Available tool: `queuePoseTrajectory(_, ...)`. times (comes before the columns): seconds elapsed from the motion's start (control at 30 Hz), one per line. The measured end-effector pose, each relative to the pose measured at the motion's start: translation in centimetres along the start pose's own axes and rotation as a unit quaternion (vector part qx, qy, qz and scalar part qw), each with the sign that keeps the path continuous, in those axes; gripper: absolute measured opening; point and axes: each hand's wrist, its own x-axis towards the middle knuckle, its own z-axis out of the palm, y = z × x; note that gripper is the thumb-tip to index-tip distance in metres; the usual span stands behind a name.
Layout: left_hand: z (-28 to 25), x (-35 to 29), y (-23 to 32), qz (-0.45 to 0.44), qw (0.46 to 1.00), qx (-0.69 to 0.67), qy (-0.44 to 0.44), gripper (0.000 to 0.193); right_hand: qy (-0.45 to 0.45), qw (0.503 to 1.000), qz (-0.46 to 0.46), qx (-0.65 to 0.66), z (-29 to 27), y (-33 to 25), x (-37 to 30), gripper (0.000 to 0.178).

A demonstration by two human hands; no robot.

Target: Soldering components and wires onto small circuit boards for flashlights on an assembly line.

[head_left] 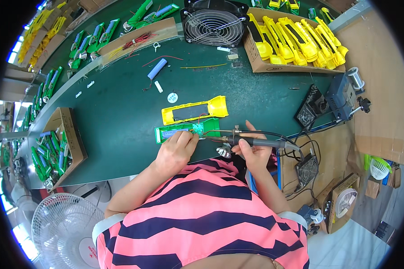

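On the tabletop (265,98), green casing (214,125); left hand (177,149) at its circuit board (197,128), cannot tell if pinching; right hand (255,154) clamped on soldering iron (261,141). Step: probably soldering; next move calls for steady contact.

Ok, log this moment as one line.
left hand: at green shell | right hand: holding soldering iron | yellow shell: beyond green shell
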Motion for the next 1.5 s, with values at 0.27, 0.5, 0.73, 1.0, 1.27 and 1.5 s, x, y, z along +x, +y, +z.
queuePoseTrajectory(0.27,0.0,0.1,0.2,-0.008,1.000,0.001,-0.030,0.026,-0.008,0.999,-0.032,-0.042,0.4,0.0,0.1,0.009)
queuePoseTrajectory(0.5,-0.1,0.5,0.3,-0.011,1.000,0.004,-0.027,0.024,-0.007,1.000,-0.005,-0.009,0.3,0.1,-0.2,0.013)
queuePoseTrajectory(0.73,-0.2,0.4,0.7,-0.033,0.999,0.001,-0.034,0.022,-0.006,0.997,-0.073,-0.035,-0.3,-0.4,-0.2,0.016)
queuePoseTrajectory(1.0,-0.7,1.0,1.4,-0.048,0.998,0.018,-0.029,0.023,0.038,0.997,-0.010,0.068,-1.0,-0.9,-1.0,0.025)
queuePoseTrajectory(1.27,-1.1,2.8,-5.3,-0.255,0.967,0.016,0.016,0.029,0.087,0.994,-0.022,0.059,-2.3,0.0,-0.8,0.031)
queuePoseTrajectory(1.5,-0.5,-0.8,-4.7,-0.229,0.961,0.008,0.153,0.023,0.158,0.983,-0.091,0.000,-4.8,0.2,-0.1,0.028)
